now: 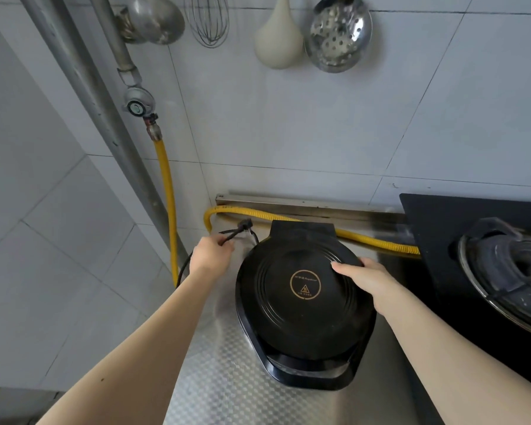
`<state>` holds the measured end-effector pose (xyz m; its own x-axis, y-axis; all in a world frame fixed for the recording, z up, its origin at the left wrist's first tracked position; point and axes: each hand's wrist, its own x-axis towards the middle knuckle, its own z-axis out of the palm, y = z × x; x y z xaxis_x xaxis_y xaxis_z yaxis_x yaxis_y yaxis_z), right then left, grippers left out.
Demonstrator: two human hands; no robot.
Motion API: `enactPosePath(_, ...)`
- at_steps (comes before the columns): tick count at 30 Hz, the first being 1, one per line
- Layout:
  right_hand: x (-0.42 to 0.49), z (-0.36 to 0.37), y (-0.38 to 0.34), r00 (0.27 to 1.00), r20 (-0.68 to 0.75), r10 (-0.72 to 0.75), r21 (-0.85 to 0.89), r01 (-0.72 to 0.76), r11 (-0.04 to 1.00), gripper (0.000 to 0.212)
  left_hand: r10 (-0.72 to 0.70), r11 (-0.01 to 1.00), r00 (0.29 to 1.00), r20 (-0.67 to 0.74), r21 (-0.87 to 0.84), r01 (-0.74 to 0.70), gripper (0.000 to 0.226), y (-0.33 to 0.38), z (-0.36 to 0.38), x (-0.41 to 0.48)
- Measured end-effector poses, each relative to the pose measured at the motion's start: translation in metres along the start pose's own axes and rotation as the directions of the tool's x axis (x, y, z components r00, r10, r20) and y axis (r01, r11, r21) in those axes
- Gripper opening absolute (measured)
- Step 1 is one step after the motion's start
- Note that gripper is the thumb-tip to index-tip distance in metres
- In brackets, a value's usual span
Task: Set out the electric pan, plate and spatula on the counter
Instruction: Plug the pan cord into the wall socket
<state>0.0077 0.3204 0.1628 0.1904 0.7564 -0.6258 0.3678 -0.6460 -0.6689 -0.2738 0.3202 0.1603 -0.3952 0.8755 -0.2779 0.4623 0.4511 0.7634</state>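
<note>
A round black electric pan point(301, 305) with its lid down sits on the steel counter point(224, 372), near the back left corner. My right hand point(365, 276) rests on the lid's right rim, fingers laid over the edge. My left hand point(210, 256) grips the pan's black power cord point(238, 230) just behind the plug, left of the pan's hinge. The cord's slack hangs down over the counter's left edge. No plate or spatula is in view.
A black gas hob with a burner point(509, 271) lies right of the pan. A yellow gas hose point(377, 242) runs along the back wall and down the left corner. A ladle, whisk, cream scoop and slotted skimmer point(337, 32) hang on the tiled wall above.
</note>
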Motion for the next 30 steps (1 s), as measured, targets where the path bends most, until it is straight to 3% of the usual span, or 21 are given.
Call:
enactPosePath(7,-0.011,0.007,-0.023,0.999,0.004,0.052,-0.027,-0.052,0.998,0.067,0.174,0.981,0.984,-0.043,-0.080,-0.177,0.021,0.033,-0.015,0.011)
enactPosePath(11,-0.023,0.018,-0.063,0.960,-0.173,-0.220,-0.161,0.193,0.968,0.044,0.228,0.970,0.973,-0.024,-0.081,-0.229,0.023,0.049,-0.020,0.015)
enactPosePath(13,-0.029,0.024,-0.087,0.918,-0.217,-0.331,-0.123,0.310,0.943,0.035,0.267,0.962,0.964,0.004,-0.060,-0.266,0.023,0.057,-0.022,0.014)
enactPosePath(15,-0.035,0.029,-0.110,0.925,-0.175,-0.337,0.007,0.343,0.939,0.030,0.308,0.951,0.950,0.046,-0.033,-0.306,0.023,0.065,-0.023,0.012)
enactPosePath(21,-0.042,0.034,-0.155,0.978,-0.084,-0.190,0.276,0.206,0.939,0.032,0.426,0.898,0.887,0.181,0.035,-0.438,0.018,0.088,-0.025,0.002)
enactPosePath(30,-0.045,0.017,-0.169,0.992,0.014,-0.129,0.344,0.117,0.932,0.032,0.533,0.831,0.809,0.247,0.026,-0.555,0.021,0.120,-0.035,-0.005)
